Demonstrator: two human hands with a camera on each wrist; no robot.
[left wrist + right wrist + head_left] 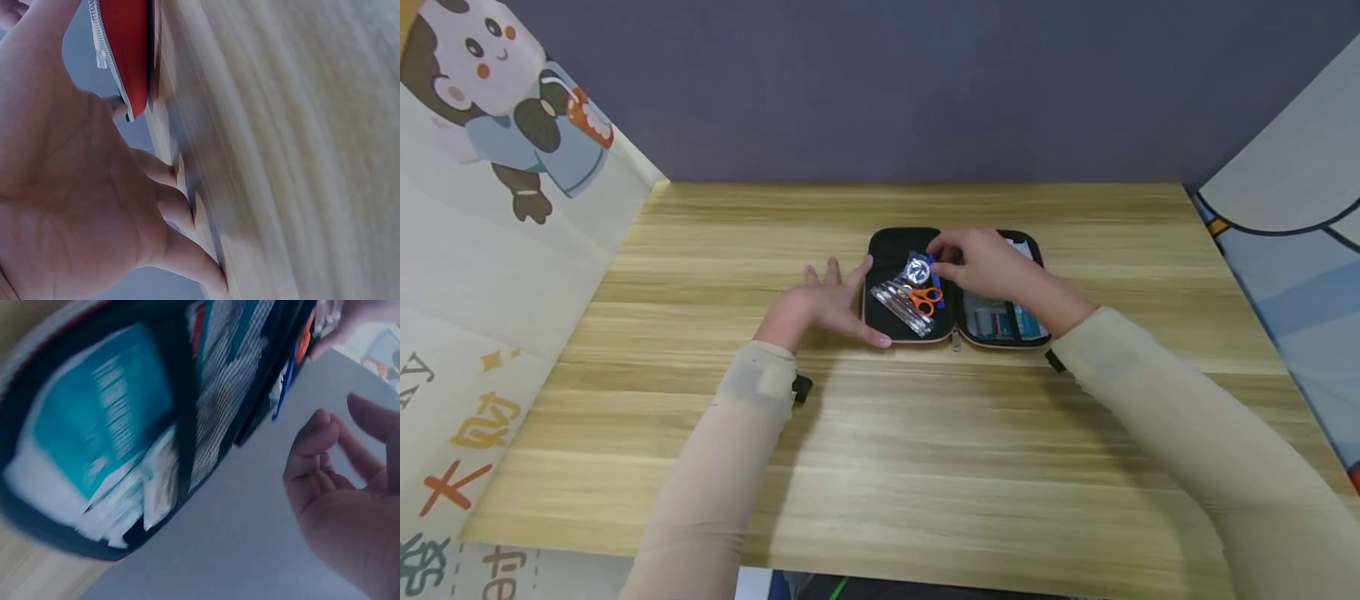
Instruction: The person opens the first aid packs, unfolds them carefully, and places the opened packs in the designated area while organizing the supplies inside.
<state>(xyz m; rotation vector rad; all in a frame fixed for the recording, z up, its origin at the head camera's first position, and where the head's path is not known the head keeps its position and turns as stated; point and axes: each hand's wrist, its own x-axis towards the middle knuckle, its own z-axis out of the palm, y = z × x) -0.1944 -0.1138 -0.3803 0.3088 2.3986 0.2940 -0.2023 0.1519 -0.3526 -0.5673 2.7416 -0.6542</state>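
Note:
A small zip case (895,242) lies unfolded on the table, black inside and red outside. On its left half are orange-handled scissors (929,300), a round item in clear wrap (917,271), slender silvery items in clear wrap (904,308) and a blue strip (940,296). My left hand (831,307) is spread at the case's left edge, thumb and forefinger touching the rim. Above the middle of the case, my right hand (988,265) hovers near the blue strip with bent fingers. Nothing shows between those fingers in the right wrist view.
The case's right half holds a teal packet (103,409) and white packets (134,494) behind a black strap (178,394), with a mesh pocket (225,394) beside it. A zipper pull (956,340) hangs at the near edge. A dark wall (880,92) stands behind the wooden table (925,450).

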